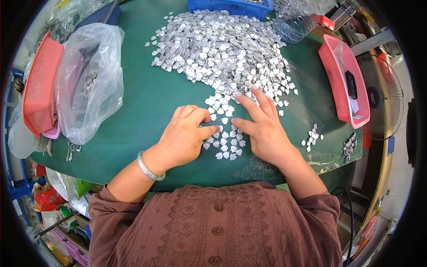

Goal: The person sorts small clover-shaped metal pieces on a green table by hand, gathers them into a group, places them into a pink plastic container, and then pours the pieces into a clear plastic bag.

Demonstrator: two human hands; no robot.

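A: Where could a hand pass on the table (140, 98)?
B: On the left: bare green runs between the plastic bag (91, 84) by the left edge and the left hand (181, 135), from the near edge toward the far edge.
A: Straight up the middle?
B: Blocked. Loose metal pieces (224, 142) lie between that hand and the right hand (268, 131), then the big pile (222, 49) fills the way up to the blue bin (213, 5) at the far edge.
A: Right side?
B: A lane lies between the right hand and the pink basket (330, 66) at the right edge, but a small cluster (313, 136) sits in it.
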